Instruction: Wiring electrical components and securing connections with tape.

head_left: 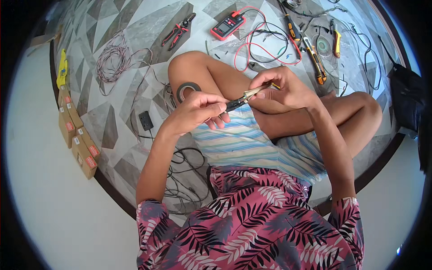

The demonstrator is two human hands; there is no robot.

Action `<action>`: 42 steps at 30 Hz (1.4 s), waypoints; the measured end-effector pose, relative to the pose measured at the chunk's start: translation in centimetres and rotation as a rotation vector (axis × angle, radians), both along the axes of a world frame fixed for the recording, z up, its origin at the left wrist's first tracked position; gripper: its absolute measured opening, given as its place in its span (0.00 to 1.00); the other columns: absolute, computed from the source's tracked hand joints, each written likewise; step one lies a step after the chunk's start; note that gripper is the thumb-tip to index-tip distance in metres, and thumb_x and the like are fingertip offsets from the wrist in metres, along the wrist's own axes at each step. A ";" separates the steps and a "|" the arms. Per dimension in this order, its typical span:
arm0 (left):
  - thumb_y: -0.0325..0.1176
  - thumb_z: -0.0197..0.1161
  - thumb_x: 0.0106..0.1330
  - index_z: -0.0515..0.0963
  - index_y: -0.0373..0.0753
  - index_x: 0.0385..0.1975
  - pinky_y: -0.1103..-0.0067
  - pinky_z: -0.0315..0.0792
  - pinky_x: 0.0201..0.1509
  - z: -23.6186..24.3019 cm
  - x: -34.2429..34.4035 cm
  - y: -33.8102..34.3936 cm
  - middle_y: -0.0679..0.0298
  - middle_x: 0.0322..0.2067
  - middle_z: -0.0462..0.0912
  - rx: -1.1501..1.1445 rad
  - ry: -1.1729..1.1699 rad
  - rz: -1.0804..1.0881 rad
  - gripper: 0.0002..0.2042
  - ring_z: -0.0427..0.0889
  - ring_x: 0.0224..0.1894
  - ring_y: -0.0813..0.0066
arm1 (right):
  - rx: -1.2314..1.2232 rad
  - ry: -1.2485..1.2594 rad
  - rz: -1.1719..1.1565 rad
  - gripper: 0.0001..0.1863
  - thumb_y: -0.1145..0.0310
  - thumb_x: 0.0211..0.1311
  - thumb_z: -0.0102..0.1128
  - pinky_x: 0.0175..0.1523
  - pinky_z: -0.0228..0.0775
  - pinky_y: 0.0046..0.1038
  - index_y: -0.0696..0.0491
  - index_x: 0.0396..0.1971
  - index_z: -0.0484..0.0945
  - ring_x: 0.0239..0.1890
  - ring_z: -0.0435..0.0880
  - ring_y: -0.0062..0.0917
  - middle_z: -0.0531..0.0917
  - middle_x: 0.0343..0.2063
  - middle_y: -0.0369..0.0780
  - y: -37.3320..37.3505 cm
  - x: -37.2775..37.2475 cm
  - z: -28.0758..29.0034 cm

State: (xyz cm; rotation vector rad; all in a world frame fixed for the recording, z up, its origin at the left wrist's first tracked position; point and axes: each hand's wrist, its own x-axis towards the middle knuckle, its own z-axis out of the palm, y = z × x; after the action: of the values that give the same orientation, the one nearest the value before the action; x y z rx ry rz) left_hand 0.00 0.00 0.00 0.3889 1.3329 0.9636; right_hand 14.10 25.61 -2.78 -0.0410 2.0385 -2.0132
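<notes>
My left hand (202,110) is closed on a dark, slim bundle of cable (234,104), held above my lap. My right hand (281,90) pinches a pale tan strip (249,94) at the cable's upper end; whether it is tape, sleeve or wire is too small to tell. Thin bare or coloured bits show near my right fingertips, partly hidden. A roll of black tape (189,87) rests by my left leg, just beyond my left hand.
On the tiled floor lie red-black pliers (177,31), a red multimeter (222,27) with leads, yellow-handled tools (320,72), coiled wire (114,58) and a black adapter (145,120). Cardboard boxes (78,153) line the left edge; a black bag (405,90) is at right.
</notes>
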 end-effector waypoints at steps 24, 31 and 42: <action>0.28 0.60 0.68 0.75 0.28 0.44 0.80 0.73 0.36 0.3 3.8 -0.1 0.63 0.30 0.85 0.065 0.179 -0.071 0.11 0.80 0.32 0.82 | 0.035 0.224 -0.029 0.11 0.86 0.54 0.64 0.51 0.73 0.31 0.58 0.38 0.80 0.43 0.84 0.32 0.85 0.40 0.44 -1.5 4.0 -0.8; 0.30 0.60 0.70 0.72 0.29 0.49 0.81 0.74 0.37 0.2 3.5 0.3 0.61 0.33 0.86 0.048 0.079 -0.051 0.14 0.81 0.33 0.80 | 0.078 0.130 -0.171 0.14 0.87 0.51 0.61 0.52 0.72 0.29 0.61 0.40 0.80 0.44 0.83 0.30 0.85 0.38 0.43 -2.2 4.4 -0.3; 0.33 0.65 0.67 0.83 0.33 0.46 0.81 0.76 0.36 0.4 5.0 -0.5 0.58 0.34 0.87 0.053 0.411 -0.047 0.13 0.81 0.30 0.83 | 0.226 0.310 -0.133 0.10 0.85 0.53 0.62 0.49 0.73 0.32 0.59 0.36 0.79 0.40 0.84 0.33 0.85 0.35 0.42 -2.2 5.3 -0.4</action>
State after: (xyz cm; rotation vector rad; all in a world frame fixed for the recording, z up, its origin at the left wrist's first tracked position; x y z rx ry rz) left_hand 5.02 -0.45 0.43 0.6831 1.6610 0.9104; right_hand 19.39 23.40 -3.23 -0.1874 2.5124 -1.9364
